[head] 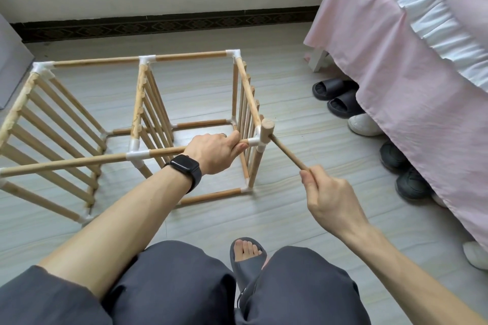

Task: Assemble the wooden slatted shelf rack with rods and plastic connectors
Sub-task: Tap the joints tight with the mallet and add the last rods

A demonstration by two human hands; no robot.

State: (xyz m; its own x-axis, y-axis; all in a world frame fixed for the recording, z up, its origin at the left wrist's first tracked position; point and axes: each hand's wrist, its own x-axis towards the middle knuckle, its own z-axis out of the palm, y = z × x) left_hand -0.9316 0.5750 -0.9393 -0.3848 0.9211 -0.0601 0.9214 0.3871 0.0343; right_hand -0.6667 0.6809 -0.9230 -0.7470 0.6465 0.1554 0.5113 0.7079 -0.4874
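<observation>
Head view: left hand (pixel 216 152) curled tight round top rod (pixel 166 152) of rack (pixel 137 108), beside corner connector (pixel 254 142). Right hand (pixel 330 192) grips mallet (pixel 285 152) handle, head against that connector.

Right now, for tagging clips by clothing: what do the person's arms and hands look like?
Both forearms are bare, no sleeves or gloves. The left hand has a ring on one finger and a black watch with a rectangular face and black strap at its wrist. The right hand and wrist wear nothing.
</observation>
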